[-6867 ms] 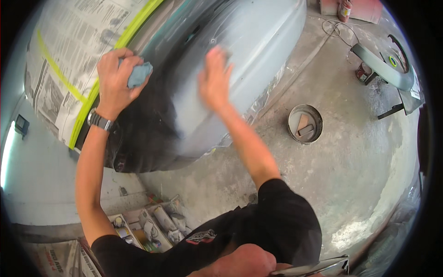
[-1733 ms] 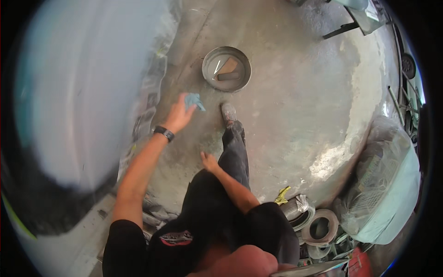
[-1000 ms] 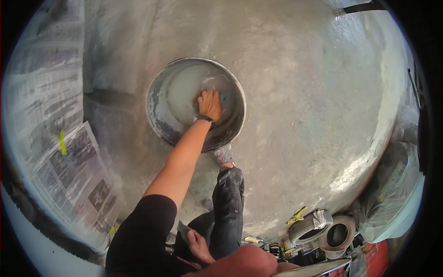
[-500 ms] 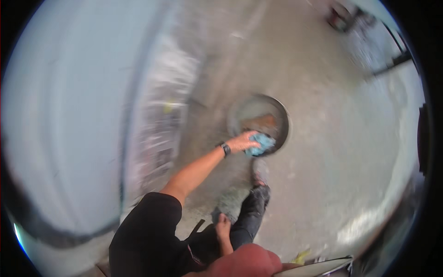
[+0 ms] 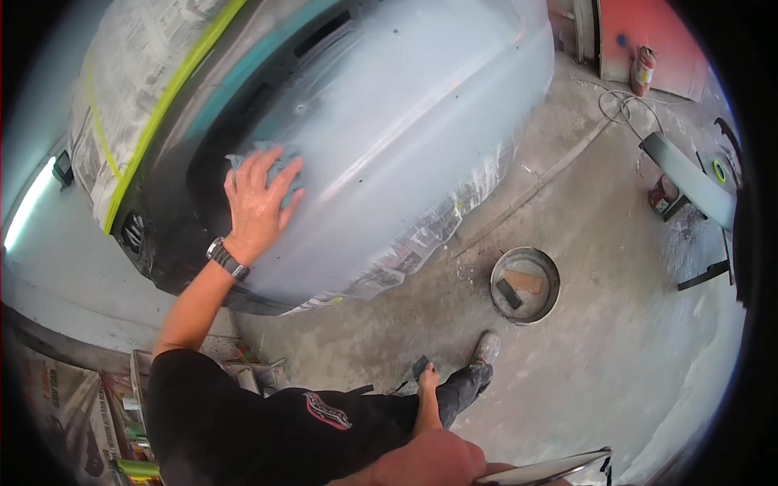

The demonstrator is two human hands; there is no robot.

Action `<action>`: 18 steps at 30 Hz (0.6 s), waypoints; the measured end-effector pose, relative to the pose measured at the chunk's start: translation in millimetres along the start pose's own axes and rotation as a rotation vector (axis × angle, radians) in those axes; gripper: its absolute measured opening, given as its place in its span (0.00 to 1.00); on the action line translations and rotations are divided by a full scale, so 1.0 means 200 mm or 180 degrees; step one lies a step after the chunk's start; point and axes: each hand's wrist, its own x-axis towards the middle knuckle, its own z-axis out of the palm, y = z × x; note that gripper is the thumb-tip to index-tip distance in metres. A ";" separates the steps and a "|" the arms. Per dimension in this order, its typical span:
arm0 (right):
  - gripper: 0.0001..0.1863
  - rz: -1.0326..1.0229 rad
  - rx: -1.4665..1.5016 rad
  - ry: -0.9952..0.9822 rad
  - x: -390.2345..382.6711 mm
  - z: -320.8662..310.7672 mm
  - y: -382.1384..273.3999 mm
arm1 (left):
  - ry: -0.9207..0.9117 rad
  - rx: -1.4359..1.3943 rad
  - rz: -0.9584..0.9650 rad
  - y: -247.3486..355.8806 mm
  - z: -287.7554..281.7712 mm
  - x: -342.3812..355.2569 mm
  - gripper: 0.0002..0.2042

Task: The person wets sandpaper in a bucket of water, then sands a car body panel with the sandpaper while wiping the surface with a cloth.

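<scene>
My left hand (image 5: 261,194) is open, fingers spread over a crumpled blue cloth (image 5: 240,160), pressing it onto the grey-and-black painted car bumper (image 5: 405,154), beside its dark upper band. Along the bumper's upper left, newspaper masking (image 5: 130,73) is edged with bright green tape (image 5: 159,121). My right hand (image 5: 428,374) is low beside my leg, closed on a small dark pad (image 5: 420,364) that I cannot make out clearly. A round metal basin (image 5: 551,287) on the floor holds a brown piece and a dark block.
At the right, a grey panel (image 5: 681,170) rests on a stand beside a can (image 5: 660,193). A cable (image 5: 616,105), a red panel (image 5: 652,36) and a red bottle (image 5: 643,71) are behind. Shelves of clutter (image 5: 138,421) are at lower left, a wall light (image 5: 31,202) at left.
My left hand has come up from inside the basin with the cloth and is now on the bumper. The view has swung from the floor back to the car. My right hand remains low.
</scene>
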 end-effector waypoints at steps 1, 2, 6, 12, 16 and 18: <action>0.28 -0.0074 -0.0104 0.0043 0.00 0.00 0.01 | -0.0075 0.0862 0.0045 -0.04 0.04 0.00 0.31; 0.28 -0.0083 -0.0108 0.0008 0.01 0.01 0.00 | -0.0314 0.0917 -0.0021 -0.13 0.13 -0.05 0.39; 0.27 -0.0598 -0.0363 -0.0019 0.02 0.02 -0.12 | -0.0206 0.0678 0.0291 -0.11 0.26 0.27 0.37; 0.28 -0.1033 -0.0430 -0.0219 -0.09 -0.11 -0.70 | 0.0278 0.0720 0.0774 0.04 0.40 1.09 0.25; 0.25 -0.2691 -0.0038 -0.0228 -0.20 0.00 -1.42 | -0.0254 0.0839 0.1362 0.00 0.38 1.03 0.30; 0.25 -0.3131 0.0248 -0.0314 -0.37 0.07 -1.91 | -0.0483 0.0200 0.1783 -0.09 0.37 0.75 0.30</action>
